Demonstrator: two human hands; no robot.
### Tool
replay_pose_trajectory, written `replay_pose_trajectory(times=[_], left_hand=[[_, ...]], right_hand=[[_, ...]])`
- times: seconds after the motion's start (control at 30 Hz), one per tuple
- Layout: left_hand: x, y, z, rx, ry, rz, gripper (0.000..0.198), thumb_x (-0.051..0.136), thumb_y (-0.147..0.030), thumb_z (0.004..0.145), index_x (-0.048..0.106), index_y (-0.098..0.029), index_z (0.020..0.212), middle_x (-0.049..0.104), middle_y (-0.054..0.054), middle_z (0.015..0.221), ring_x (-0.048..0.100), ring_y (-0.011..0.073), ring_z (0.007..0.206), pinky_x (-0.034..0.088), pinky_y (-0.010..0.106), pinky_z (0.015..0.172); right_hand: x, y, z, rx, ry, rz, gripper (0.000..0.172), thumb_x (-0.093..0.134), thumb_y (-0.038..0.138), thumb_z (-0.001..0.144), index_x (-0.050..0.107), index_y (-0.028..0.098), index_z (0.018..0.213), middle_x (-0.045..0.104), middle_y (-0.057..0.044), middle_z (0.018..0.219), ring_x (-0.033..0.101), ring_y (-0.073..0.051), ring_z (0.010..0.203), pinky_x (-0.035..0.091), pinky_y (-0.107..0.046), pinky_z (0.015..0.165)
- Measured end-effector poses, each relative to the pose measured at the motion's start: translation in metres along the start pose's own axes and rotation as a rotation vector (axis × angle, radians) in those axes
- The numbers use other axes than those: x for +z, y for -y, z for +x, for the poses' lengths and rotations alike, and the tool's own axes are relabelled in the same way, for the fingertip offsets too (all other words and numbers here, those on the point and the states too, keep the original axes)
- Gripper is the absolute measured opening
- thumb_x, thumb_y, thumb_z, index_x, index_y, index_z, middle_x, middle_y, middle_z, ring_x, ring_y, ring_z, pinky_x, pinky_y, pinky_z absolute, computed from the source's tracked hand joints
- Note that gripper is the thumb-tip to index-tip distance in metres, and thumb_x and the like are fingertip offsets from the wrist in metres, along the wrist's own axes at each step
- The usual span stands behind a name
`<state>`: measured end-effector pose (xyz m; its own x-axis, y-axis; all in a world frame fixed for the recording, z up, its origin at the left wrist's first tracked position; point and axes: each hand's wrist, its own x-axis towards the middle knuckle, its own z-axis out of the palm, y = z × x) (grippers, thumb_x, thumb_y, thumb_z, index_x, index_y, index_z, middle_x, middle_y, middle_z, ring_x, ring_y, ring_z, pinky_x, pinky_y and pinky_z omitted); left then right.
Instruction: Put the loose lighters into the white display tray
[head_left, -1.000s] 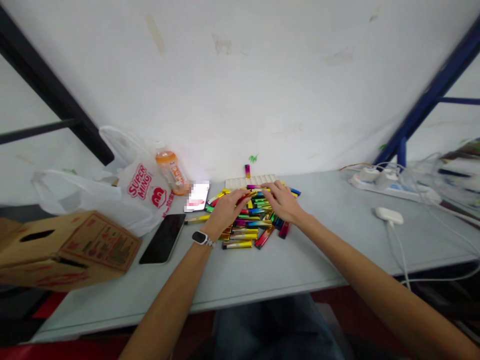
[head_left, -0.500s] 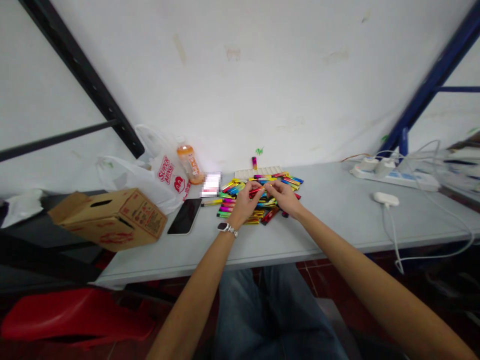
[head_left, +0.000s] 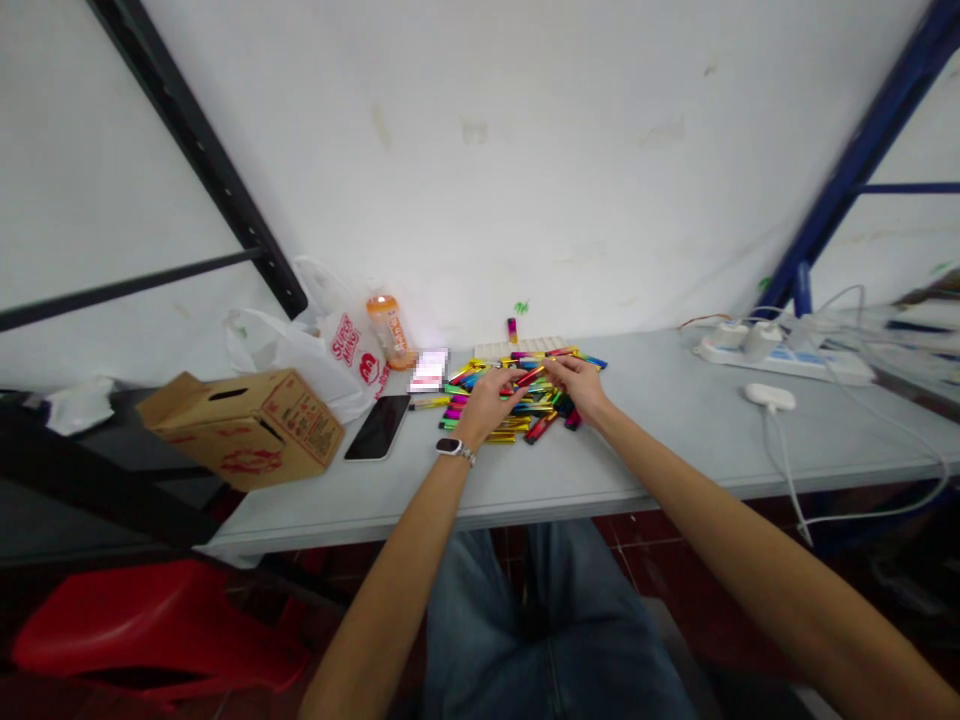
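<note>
Head view: along a white wall (head_left: 600,180), a grey surface (head_left: 675,390). Near its left end, a brown cardboard box (head_left: 247,425), printed in red and in dark lines too small to read. Behind the box, a white carrier bag (head_left: 300,360), lettered SUPER MING in red, with a rounded red emblem under the words. Well to the right, a white power strip (head_left: 784,360) with plugs in it, markings too small to tell. Mid-surface, a loose pile of shiny sticks (head_left: 541,408) in gold, red, green, blue and purple. Just beside the bag, an orange bottle (head_left: 390,328), pale lettering lengthwise, not legible. In front, a dark-screened phone (head_left: 379,427); near the bottle's base, a lit screen (head_left: 428,371), pixelated past reading. Over the pile, left grip (head_left: 487,400) and right grip (head_left: 581,383), facing each other. On the left wrist, a watch (head_left: 450,446). Between the grips, a red-and-gold stick (head_left: 532,376), slanting up toward the right: pinched at its lower left end by left-hand fingers, at its upper right end by right-hand fingers.
</note>
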<state>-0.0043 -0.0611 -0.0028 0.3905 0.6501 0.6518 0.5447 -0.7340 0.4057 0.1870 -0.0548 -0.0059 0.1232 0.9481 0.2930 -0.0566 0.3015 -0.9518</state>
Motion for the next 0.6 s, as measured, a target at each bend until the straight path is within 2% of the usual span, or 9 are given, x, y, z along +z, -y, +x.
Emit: replay_pose_trajectory(times=[0.17, 0.37, 0.6], left_hand=[[-0.002, -0.001, -0.002, -0.012, 0.020, 0.049, 0.028, 0.069, -0.025, 0.087, 0.070, -0.019, 0.114, 0.073, 0.007, 0.099, 0.065, 0.0204, 0.092, 0.052, 0.037, 0.087], [0.000, 0.004, 0.003, -0.038, 0.015, 0.087, 0.025, 0.069, -0.026, 0.087, 0.073, -0.023, 0.111, 0.072, 0.006, 0.097, 0.063, 0.0209, 0.090, 0.052, 0.038, 0.085], [-0.004, 0.001, 0.001, -0.036, 0.009, 0.066, 0.025, 0.070, -0.024, 0.086, 0.072, -0.021, 0.110, 0.073, 0.006, 0.100, 0.063, 0.0212, 0.092, 0.051, 0.038, 0.087]], right_hand=[[0.001, -0.007, -0.002, -0.137, -0.020, -0.059, 0.043, 0.072, 0.059, 0.071, 0.068, 0.017, 0.080, 0.066, -0.003, 0.068, 0.057, -0.016, 0.062, 0.044, -0.030, 0.062], [-0.004, -0.008, 0.007, -0.154, 0.039, -0.121, 0.041, 0.068, 0.057, 0.078, 0.068, 0.016, 0.082, 0.066, -0.003, 0.067, 0.058, -0.016, 0.062, 0.044, -0.028, 0.061], [0.002, -0.008, 0.011, -0.181, 0.051, -0.167, 0.043, 0.064, 0.059, 0.081, 0.068, 0.017, 0.087, 0.068, -0.004, 0.072, 0.061, -0.018, 0.067, 0.048, -0.031, 0.066]])
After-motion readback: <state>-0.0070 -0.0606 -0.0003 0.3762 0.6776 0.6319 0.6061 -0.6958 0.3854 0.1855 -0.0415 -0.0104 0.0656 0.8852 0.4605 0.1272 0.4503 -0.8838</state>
